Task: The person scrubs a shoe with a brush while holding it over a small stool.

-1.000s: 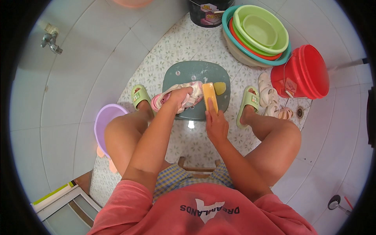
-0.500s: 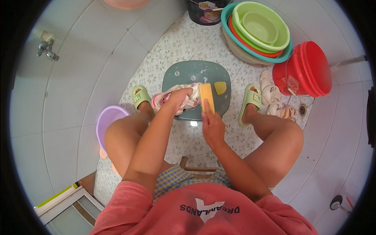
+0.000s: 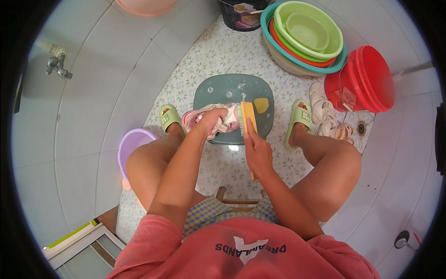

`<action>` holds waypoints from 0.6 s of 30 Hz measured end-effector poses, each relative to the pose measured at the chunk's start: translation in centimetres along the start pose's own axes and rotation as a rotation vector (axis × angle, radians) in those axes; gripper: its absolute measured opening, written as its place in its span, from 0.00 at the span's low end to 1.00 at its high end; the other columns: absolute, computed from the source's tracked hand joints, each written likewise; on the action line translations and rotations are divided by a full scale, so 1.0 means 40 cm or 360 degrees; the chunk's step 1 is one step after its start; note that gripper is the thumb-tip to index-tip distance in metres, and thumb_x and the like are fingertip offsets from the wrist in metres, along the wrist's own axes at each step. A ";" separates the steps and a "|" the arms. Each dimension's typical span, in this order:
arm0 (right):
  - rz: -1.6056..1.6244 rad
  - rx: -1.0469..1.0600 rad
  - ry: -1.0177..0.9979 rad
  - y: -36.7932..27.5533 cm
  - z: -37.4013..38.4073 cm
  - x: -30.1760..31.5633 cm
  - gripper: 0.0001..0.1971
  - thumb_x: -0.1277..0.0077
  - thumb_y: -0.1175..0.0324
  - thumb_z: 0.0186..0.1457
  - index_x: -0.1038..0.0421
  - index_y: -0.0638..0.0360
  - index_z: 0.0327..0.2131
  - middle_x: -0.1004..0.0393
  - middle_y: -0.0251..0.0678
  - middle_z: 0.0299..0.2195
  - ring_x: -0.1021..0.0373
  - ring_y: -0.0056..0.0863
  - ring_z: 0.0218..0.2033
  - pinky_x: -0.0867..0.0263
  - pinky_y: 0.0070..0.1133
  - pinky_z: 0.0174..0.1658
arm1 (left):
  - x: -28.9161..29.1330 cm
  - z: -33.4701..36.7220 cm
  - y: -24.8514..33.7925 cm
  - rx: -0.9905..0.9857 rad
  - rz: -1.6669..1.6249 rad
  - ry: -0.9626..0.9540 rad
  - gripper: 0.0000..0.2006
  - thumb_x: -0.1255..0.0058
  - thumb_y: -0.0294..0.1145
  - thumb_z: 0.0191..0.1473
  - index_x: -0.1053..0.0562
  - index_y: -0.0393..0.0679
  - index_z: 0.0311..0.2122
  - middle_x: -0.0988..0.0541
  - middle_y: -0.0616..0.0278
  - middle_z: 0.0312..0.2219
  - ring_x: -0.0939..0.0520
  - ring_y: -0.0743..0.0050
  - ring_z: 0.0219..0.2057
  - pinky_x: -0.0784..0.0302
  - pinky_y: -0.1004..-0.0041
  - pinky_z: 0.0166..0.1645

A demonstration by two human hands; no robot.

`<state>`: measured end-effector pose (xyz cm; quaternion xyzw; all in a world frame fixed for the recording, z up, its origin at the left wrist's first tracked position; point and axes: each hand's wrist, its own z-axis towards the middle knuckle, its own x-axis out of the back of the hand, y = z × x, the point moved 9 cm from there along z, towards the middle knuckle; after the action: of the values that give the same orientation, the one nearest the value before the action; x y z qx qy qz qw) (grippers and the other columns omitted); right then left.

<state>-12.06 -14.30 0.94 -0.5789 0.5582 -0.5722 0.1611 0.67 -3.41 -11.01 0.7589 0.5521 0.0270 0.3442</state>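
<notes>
A white and pink sandal (image 3: 226, 122) lies across the left half of a dark green stool top (image 3: 232, 86). My left hand (image 3: 213, 122) is closed around its middle. In my right hand (image 3: 258, 151) is a yellow-backed scrubbing brush (image 3: 249, 118), gripped by its handle, whose end pokes out below the hand. The brush's pale bristles face left and touch the right end of the sandal. A yellow piece of soap (image 3: 261, 105) rests on the stool beside the brush. White suds spot the stool's far part.
Stacked basins (image 3: 302, 39) and a red bucket (image 3: 362, 79) stand at the far right, with pale sandals (image 3: 323, 111) near the bucket. A black bucket (image 3: 244, 16) is at the back. Beside my left knee sits a purple basin (image 3: 132, 142). A tap (image 3: 58, 67) juts from the left wall.
The brush has turned more upright and moved slightly right and down with my right hand; its bristles now show against the sandal's end. My left hand keeps its hold on the sandal.
</notes>
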 end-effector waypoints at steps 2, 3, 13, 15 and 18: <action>-0.0073 0.0032 0.0021 0.011 0.061 -0.014 0.22 0.62 0.61 0.57 0.40 0.53 0.54 0.29 0.51 0.27 0.31 0.45 0.28 0.36 0.32 0.31 | -0.012 0.004 0.005 -0.0046 0.0049 -0.0018 0.07 0.57 0.25 0.38 0.30 0.36 0.26 0.27 0.58 0.21 0.24 0.67 0.18 0.26 0.71 0.21; -0.0080 0.0050 0.0034 0.023 0.129 -0.015 0.21 0.62 0.62 0.57 0.40 0.53 0.54 0.29 0.50 0.26 0.30 0.44 0.27 0.36 0.32 0.30 | -0.023 0.003 0.002 -0.0014 0.0059 -0.0035 0.07 0.57 0.25 0.38 0.30 0.35 0.26 0.27 0.58 0.21 0.24 0.67 0.18 0.26 0.71 0.22; 0.0051 -0.0019 -0.0167 0.001 0.053 0.042 0.22 0.60 0.61 0.55 0.39 0.53 0.54 0.30 0.42 0.26 0.31 0.38 0.27 0.35 0.28 0.37 | -0.015 -0.031 0.005 -0.0031 0.0052 0.0015 0.07 0.56 0.25 0.39 0.29 0.37 0.27 0.27 0.60 0.20 0.24 0.69 0.19 0.27 0.73 0.22; -0.0175 0.0040 -0.0110 0.005 0.085 0.014 0.21 0.60 0.61 0.55 0.38 0.53 0.53 0.30 0.42 0.25 0.31 0.37 0.26 0.35 0.28 0.36 | -0.021 -0.026 0.007 -0.0042 0.0088 -0.0048 0.08 0.56 0.25 0.39 0.29 0.37 0.27 0.27 0.60 0.20 0.24 0.70 0.19 0.27 0.73 0.22; -0.0142 -0.0060 -0.0218 0.030 0.230 0.003 0.21 0.60 0.62 0.55 0.36 0.54 0.52 0.32 0.41 0.23 0.32 0.33 0.24 0.35 0.26 0.32 | -0.039 -0.013 0.009 -0.0074 0.0137 -0.0111 0.09 0.56 0.26 0.40 0.29 0.36 0.29 0.26 0.59 0.21 0.24 0.70 0.20 0.26 0.73 0.23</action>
<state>-4.91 -18.94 -2.70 -0.6440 0.5301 -0.5272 0.1623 0.17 -4.55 -9.90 0.7742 0.5059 0.0283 0.3793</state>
